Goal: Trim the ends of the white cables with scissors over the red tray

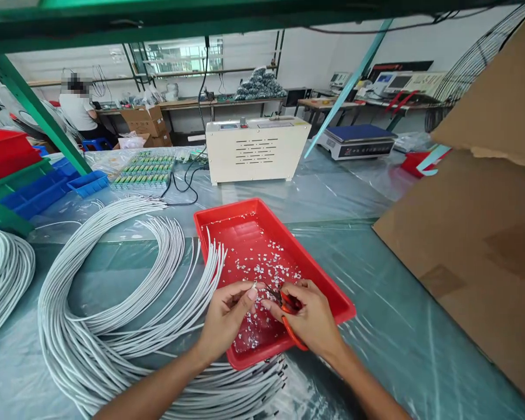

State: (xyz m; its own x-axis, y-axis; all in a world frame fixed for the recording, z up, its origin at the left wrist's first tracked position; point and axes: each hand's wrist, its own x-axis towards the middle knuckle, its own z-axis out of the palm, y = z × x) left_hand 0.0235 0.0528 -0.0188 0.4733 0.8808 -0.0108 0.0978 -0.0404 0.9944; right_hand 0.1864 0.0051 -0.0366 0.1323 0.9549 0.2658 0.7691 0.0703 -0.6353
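Over the near part of a red tray (297, 242), my left hand (230, 312) pinches the end of a white cable between thumb and fingertips. My right hand (308, 312) is wrapped round orange-handled cutters (294, 335), whose dark jaws point left to the cable end. Whether the jaws touch the cable, I cannot tell. Small pale clippings (262, 268) lie scattered over the tray floor. A large coil of white cables (65, 309) rests left of the tray, some of its ends over the tray's left rim. More cable ends with dark tips (273, 376) lie below the tray.
Another cable coil (9, 274) lies far left, near blue bins (87, 184). Behind the tray stand a cream machine (256, 151), green circuit boards (144, 169) and a scale (354, 143). Cardboard (476, 245) rises at right. A person (79, 111) sits in the background.
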